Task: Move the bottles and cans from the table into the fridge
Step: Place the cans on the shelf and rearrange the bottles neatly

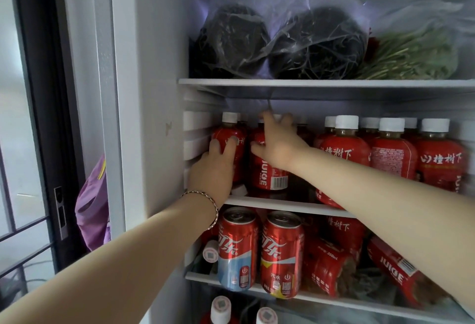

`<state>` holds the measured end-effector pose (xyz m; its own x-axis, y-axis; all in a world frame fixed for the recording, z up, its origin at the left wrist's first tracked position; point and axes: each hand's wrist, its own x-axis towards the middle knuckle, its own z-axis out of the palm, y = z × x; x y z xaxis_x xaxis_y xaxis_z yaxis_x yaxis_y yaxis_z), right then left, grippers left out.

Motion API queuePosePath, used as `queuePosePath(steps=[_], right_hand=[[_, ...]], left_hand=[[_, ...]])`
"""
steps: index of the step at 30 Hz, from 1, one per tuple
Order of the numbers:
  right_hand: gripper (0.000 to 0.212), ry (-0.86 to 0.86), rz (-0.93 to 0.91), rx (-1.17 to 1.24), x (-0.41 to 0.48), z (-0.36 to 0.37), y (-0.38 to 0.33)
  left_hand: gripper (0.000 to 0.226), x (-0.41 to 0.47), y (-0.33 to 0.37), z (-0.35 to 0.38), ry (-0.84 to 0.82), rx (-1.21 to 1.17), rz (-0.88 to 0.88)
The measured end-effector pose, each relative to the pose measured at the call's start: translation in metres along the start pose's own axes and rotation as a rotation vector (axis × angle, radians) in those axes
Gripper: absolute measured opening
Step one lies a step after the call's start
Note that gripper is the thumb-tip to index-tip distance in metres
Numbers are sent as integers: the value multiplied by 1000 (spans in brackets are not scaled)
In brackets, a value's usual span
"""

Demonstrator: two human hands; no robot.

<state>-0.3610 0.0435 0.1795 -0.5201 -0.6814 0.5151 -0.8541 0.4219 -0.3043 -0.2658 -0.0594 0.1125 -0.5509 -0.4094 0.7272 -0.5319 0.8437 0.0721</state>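
Observation:
Both my hands reach into the open fridge at its middle shelf (282, 206). My left hand (213, 169) holds the leftmost red juice bottle (228, 141) with a white cap, fingers curled round its body. My right hand (276, 143) lies with spread fingers on the neighbouring red juice bottle (267, 174), its thumb against the label. Several more red juice bottles (390, 154) stand to the right on the same shelf. Below, two red cola cans (237, 246) (281, 254) stand upright beside red bottles lying on their sides (393, 269).
The top shelf (308, 83) bears plastic bags of dark greens (316, 43) and a bag of green stalks (416, 56). The fridge's left wall (154, 118) is close to my left hand. A purple bag (91, 208) hangs beside a dark window frame. More bottle caps (221, 307) show at the bottom.

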Motion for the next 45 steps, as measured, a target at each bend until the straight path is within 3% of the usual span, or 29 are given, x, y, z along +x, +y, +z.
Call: queuePosePath(steps=[3,6,8,17,19,21,25,28,31,34,36,38,40,45], right_hand=[[84,-29,-57,180,-6,12,1],[118,-3,85,243,-8,25,0],[129,-45,196,304,-6,29,1],[124,-168,209,246,-9,24,4],[116,-165,236,203,-24,23,3],[95,22,205,180,-49,25,1],[35,482,-229,238,-128,41,5],[17,469,-404,44,-162,60,26],[22,352,-205,-61,-177,72,41],[59,267,155,52,-178,76,40],[82,246,278,194,-172,77,39],[93,210,278,310,-166,79,37],[89,149,277,395,-161,82,35],[77,138,253,520,-160,81,39]], left_hand=[[58,0,1,-2,-12,-10,-4],[59,-1,1,-1,-14,2,-2],[59,0,1,-1,-12,0,-8],[62,-2,3,-4,-2,10,-9],[61,-3,3,-6,-7,-11,-7],[58,-4,4,-8,-9,-41,-12],[46,-14,11,-17,47,-162,-89],[31,-46,18,-21,227,-347,-97],[27,-96,29,-18,222,-534,-88],[43,-127,30,-4,98,-572,-207],[60,-132,28,4,4,-556,-263],[73,-131,27,7,-143,-639,-362],[74,-126,25,11,-270,-769,-443],[57,-128,21,11,-202,-843,-428]])
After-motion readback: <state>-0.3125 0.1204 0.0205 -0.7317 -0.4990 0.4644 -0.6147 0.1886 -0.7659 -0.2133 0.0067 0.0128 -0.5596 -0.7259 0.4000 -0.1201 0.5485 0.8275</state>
